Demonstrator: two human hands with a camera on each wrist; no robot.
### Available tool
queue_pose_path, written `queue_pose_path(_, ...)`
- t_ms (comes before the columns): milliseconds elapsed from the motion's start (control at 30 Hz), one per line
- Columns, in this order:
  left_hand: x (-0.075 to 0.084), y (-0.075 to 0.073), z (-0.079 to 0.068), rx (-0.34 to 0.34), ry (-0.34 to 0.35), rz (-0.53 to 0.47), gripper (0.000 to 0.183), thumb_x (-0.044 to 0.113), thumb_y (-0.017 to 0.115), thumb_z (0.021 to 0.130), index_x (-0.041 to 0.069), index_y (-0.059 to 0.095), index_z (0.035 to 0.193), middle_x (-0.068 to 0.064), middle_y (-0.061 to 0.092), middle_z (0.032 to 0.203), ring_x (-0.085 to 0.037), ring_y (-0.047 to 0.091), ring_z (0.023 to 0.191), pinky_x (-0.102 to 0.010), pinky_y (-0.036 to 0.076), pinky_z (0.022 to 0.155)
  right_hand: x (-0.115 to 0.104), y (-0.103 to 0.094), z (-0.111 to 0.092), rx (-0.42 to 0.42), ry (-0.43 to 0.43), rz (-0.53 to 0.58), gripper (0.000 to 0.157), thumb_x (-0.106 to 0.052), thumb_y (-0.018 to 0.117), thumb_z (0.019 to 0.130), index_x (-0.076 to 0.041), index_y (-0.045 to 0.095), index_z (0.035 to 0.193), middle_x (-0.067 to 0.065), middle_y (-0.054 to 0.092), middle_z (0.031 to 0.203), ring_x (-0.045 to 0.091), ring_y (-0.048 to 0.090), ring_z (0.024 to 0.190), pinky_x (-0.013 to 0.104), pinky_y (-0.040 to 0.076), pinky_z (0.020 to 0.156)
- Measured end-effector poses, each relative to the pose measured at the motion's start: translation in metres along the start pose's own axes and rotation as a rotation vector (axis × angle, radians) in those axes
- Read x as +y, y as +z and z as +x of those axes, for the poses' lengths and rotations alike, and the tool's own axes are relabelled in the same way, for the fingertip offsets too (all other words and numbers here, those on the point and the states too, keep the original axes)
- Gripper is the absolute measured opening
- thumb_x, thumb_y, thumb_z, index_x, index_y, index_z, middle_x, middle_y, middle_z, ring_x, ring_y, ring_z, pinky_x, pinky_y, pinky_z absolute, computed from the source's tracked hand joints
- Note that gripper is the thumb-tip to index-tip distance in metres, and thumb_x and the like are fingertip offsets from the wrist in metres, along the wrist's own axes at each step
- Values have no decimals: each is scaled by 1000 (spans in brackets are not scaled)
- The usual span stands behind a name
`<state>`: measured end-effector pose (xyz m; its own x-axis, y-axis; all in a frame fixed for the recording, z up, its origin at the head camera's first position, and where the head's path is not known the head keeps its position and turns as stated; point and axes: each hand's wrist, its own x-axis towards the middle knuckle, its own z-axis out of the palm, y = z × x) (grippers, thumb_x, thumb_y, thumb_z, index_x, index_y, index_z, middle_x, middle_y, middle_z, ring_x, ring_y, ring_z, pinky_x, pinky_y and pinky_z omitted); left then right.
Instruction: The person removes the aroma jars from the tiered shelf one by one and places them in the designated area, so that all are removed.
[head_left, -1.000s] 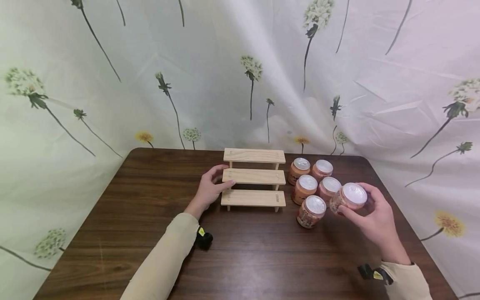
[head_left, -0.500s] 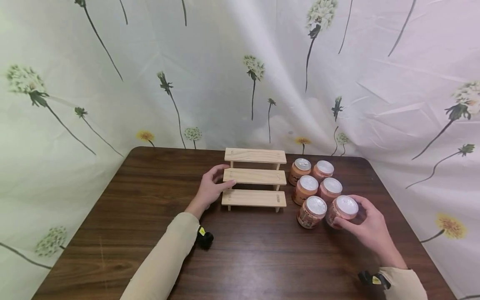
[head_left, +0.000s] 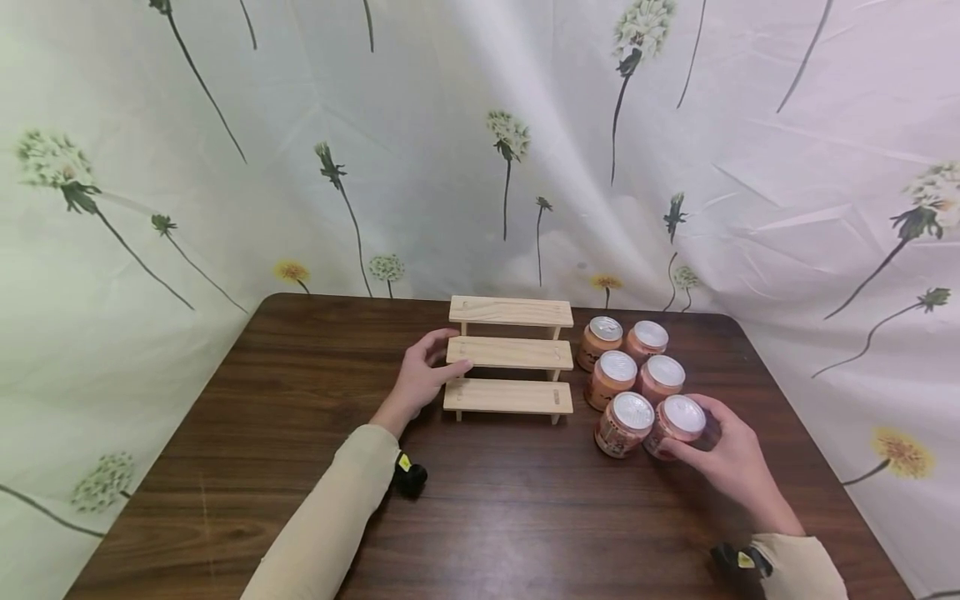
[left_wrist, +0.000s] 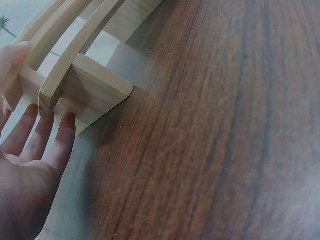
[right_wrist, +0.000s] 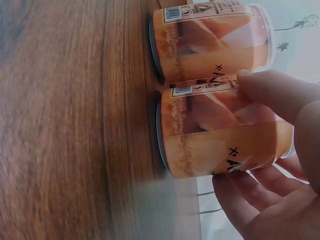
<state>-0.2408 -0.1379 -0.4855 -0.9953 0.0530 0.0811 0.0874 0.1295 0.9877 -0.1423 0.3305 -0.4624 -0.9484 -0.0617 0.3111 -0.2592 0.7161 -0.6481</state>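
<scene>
My right hand (head_left: 731, 454) holds an orange-labelled can (head_left: 670, 429) with a silvery lid, thumb on one side and fingers on the other. In the right wrist view this can (right_wrist: 220, 130) stands upright on the table, right beside a matching can (right_wrist: 210, 42). My left hand (head_left: 422, 375) grips the left end of a three-tier wooden stand (head_left: 510, 353), its thumb over the middle shelf. The left wrist view shows the fingertips (left_wrist: 66, 125) against the stand's side panel (left_wrist: 95, 85).
Several more cans (head_left: 611, 379) stand in two columns just right of the stand, behind the held one. The dark wooden table (head_left: 487, 517) reaches back to a white curtain (head_left: 435, 167) printed with dandelions.
My right hand has lowered the can onto the table and slid it left, beside the front can. The left hand stays on the stand.
</scene>
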Motion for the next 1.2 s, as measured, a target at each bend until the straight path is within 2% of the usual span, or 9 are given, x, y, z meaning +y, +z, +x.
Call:
queue_pose_path(167, 1, 1, 0, 3, -3, -4, 55, 17, 85, 91, 15, 61, 141, -13, 60, 141, -31, 58, 133, -43, 55, 95, -2, -2, 1, -2, -8, -28, 78, -20, 98, 75, 4, 57, 136, 25, 67, 127, 32, 66, 113, 0, 40, 86)
queue_pose_path(233, 1, 2, 1, 2, -3, -5, 54, 17, 85, 91, 15, 62, 140, -12, 60, 140, -31, 58, 133, -43, 55, 95, -3, -2, 1, -3, -7, -28, 78, -20, 98, 75, 4, 56, 137, 26, 67, 127, 39, 66, 114, -1, 40, 86)
queue_pose_path(500, 1, 1, 0, 2, 4, 2, 55, 17, 84, 92, 14, 61, 142, -13, 60, 140, -32, 58, 132, -43, 55, 95, -3, -4, 1, -20, -1, -12, 83, -22, 98, 75, 5, 54, 140, 27, 65, 129, 41, 66, 116, 1, 41, 86)
queue_pose_path(667, 0, 0, -2, 8, 16, 9, 56, 17, 84, 92, 13, 61, 142, -14, 60, 140, -33, 58, 131, -43, 54, 97, -7, -13, 3, -52, 36, 19, 85, -24, 94, 82, 3, 48, 149, 27, 63, 135, 41, 64, 119, 7, 46, 89)
queue_pose_path(800, -1, -2, -4, 14, 21, 5, 56, 16, 85, 91, 13, 61, 142, -14, 60, 139, -34, 58, 130, -45, 53, 98, -15, -19, 7, -56, 43, 60, 83, -25, 89, 88, -2, 45, 154, 25, 58, 142, 40, 58, 127, 8, 44, 93)
queue_pose_path(1067, 2, -5, -2, -11, 42, 47, 59, 19, 84, 92, 12, 58, 144, -15, 60, 140, -35, 60, 129, -42, 54, 96, -28, -25, 27, 20, -128, 14, 71, -14, 82, 92, -3, 47, 152, 19, 57, 145, 27, 56, 126, 3, 39, 96)
queue_pose_path(1200, 8, -10, -2, -37, 68, 98, 68, 22, 84, 92, 12, 51, 151, -15, 58, 144, -36, 60, 129, -50, 52, 102, -40, -29, 40, 27, -214, 7, 66, -10, 79, 93, -3, 50, 151, 21, 56, 144, 34, 57, 124, 3, 39, 97)
